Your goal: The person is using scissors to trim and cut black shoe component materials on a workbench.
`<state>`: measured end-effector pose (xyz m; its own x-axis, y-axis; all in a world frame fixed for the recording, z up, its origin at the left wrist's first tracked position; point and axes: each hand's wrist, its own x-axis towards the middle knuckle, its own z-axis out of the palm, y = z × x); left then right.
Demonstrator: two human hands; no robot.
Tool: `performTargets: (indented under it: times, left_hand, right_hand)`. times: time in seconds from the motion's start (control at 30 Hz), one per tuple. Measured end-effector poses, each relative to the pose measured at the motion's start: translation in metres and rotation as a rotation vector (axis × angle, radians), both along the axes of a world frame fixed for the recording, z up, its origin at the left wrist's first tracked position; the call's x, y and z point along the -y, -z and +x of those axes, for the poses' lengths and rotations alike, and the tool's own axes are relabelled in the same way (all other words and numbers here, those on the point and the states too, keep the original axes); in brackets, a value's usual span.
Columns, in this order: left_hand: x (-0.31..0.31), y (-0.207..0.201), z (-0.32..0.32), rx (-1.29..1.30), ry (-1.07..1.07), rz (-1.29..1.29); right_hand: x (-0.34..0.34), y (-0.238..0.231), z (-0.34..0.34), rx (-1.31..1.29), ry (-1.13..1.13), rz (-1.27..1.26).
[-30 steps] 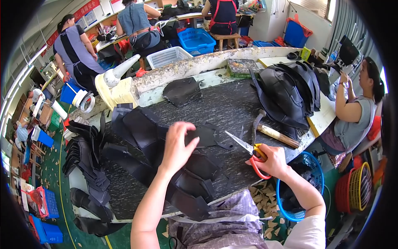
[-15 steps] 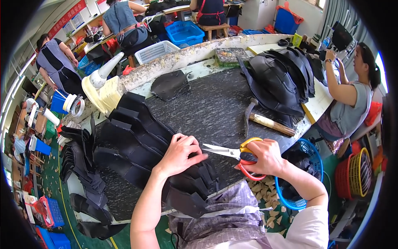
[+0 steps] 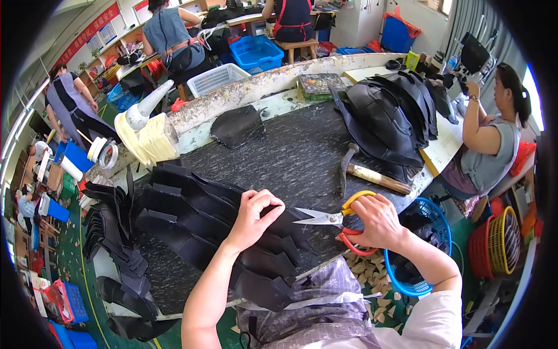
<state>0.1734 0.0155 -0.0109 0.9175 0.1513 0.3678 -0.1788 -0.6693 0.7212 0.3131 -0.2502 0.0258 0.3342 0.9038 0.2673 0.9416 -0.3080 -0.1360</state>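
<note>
My left hand [image 3: 251, 222] is closed in a pinch at the edge of a black leather-like piece [image 3: 286, 223], at the right end of a row of overlapping black pieces [image 3: 192, 218]. Its palm side is hidden. In my right hand [image 3: 376, 221] is a pair of scissors [image 3: 321, 217] with one yellow and one red handle. The scissors' blades are parted and point left, their tips a little right of my left fingertips and over the black piece.
A hammer [image 3: 378, 177] lies beyond the scissors, near a pile of curved black pieces [image 3: 383, 113]. More black pieces [image 3: 119, 244] are stacked at left. Yellow tape-like coil [image 3: 148, 139] stands on the bench edge. A blue basket [image 3: 449, 232] sits below right; a co-worker [image 3: 488, 131] is beyond.
My left finger and thumb have come together at the black piece's edge. The scissors have shifted slightly right and lower. The row's far end no longer reaches as far beside the yellow coil.
</note>
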Motion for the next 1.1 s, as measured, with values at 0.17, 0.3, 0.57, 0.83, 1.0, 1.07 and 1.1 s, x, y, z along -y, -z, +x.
performTargets:
  times: [0.17,0.3,0.57,0.83,1.0,1.07,1.1]
  left_hand:
    - [-0.001,-0.001,0.001,-0.006,0.013,0.004]
    - [-0.003,-0.003,0.001,-0.039,0.044,-0.024]
    - [-0.001,-0.003,0.002,-0.002,-0.048,-0.073]
    - [-0.002,-0.001,0.002,0.005,-0.033,-0.059]
    - [-0.003,0.002,0.003,0.008,-0.031,-0.036]
    - [-0.005,0.002,0.004,0.010,0.007,-0.181]
    - [-0.004,0.000,0.003,0.009,-0.001,-0.162]
  right_hand:
    - [0.000,-0.004,0.006,0.008,0.012,-0.048]
    - [0.001,-0.002,0.012,0.087,-0.062,0.004]
    - [-0.001,0.014,-0.004,-0.035,0.006,0.023]
    - [0.004,0.030,-0.005,-0.079,0.030,0.042]
    - [-0.024,0.020,-0.011,-0.027,0.042,0.116]
    - [-0.025,0.023,-0.008,-0.008,0.013,0.154]
    - [-0.021,0.027,-0.006,-0.066,0.017,0.121]
